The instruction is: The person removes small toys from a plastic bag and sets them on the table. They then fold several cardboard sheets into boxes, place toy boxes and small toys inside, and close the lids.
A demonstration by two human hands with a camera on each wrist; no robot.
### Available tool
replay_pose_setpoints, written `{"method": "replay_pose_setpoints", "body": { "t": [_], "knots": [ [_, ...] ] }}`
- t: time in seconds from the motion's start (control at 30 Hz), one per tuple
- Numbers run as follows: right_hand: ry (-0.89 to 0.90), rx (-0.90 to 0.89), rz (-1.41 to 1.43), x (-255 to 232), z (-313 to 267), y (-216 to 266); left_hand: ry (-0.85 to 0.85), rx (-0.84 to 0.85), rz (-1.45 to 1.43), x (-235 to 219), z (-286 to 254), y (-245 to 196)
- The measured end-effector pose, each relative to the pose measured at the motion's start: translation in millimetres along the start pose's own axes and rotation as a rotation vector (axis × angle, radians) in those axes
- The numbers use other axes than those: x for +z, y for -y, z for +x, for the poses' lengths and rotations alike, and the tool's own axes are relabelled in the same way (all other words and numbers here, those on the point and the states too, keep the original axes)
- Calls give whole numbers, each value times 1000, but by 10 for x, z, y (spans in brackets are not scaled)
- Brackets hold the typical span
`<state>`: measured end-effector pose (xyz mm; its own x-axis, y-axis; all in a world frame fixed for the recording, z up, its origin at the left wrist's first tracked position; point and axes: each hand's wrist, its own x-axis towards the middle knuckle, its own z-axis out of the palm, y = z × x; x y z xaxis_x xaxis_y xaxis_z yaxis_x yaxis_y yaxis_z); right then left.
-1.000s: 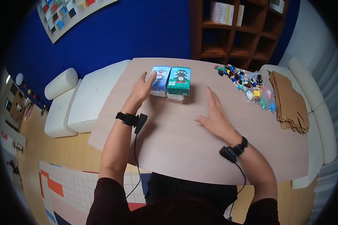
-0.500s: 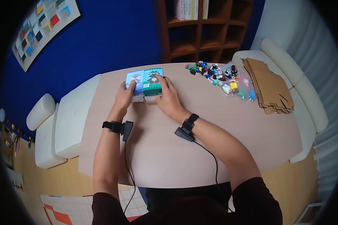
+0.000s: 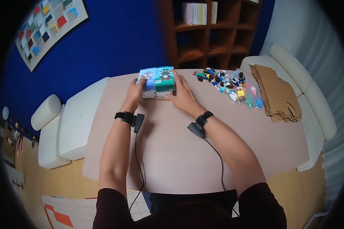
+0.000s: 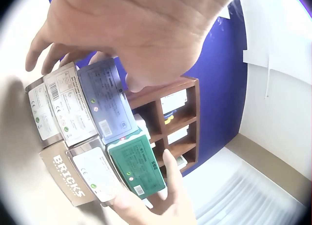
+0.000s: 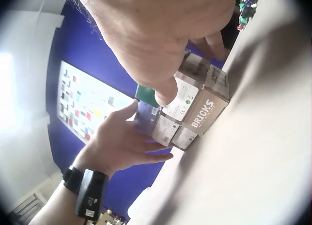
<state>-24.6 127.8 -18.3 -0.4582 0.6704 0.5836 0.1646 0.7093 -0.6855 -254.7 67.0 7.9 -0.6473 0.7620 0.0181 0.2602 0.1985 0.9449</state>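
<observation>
Small boxes stand stacked in two columns near the table's far edge. A blue box (image 3: 148, 80) tops the left column and a green box (image 3: 164, 79) the right. Beneath them, in the left wrist view, show white-labelled boxes (image 4: 71, 108) and a brown box marked BRICKS (image 4: 67, 175). My left hand (image 3: 134, 92) lies along the stack's left side, its fingers straight and its thumb by the blue box's edge. On the right side rests my right hand (image 3: 185, 97), fingers extended along the boxes, its thumb against a white label on the front.
To the right on the table (image 3: 172, 152) lies a pile of small colourful figures (image 3: 214, 78), with some in clear bags (image 3: 244, 93). Flattened cardboard (image 3: 275, 93) is stacked at the right edge. White sofas (image 3: 82, 118) flank the table; a wooden shelf (image 3: 210, 51) stands behind.
My right hand has come from the open table to the stack's right side. Its fingers have shifted from the green box's top to its side. The left hand stays at the stack.
</observation>
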Motion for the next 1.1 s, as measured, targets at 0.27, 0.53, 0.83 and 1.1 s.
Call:
{"method": "replay_pose_setpoints", "body": {
  "t": [0.27,0.53,0.83,1.1],
  "knots": [
    [142,303,22,-909,-595,-134,-195,577,-29,-12,-1049,-524],
    [50,681,444,-1648,-976,-69,751,1283,-165,628,-2741,-1611],
    [-288,717,410,-2248,-1294,-458,1002,1511,-654,623,-3853,-2131],
    [-489,783,368,-2241,-1448,-900,1012,1533,-767,675,-3808,-2062]
  ]
}}
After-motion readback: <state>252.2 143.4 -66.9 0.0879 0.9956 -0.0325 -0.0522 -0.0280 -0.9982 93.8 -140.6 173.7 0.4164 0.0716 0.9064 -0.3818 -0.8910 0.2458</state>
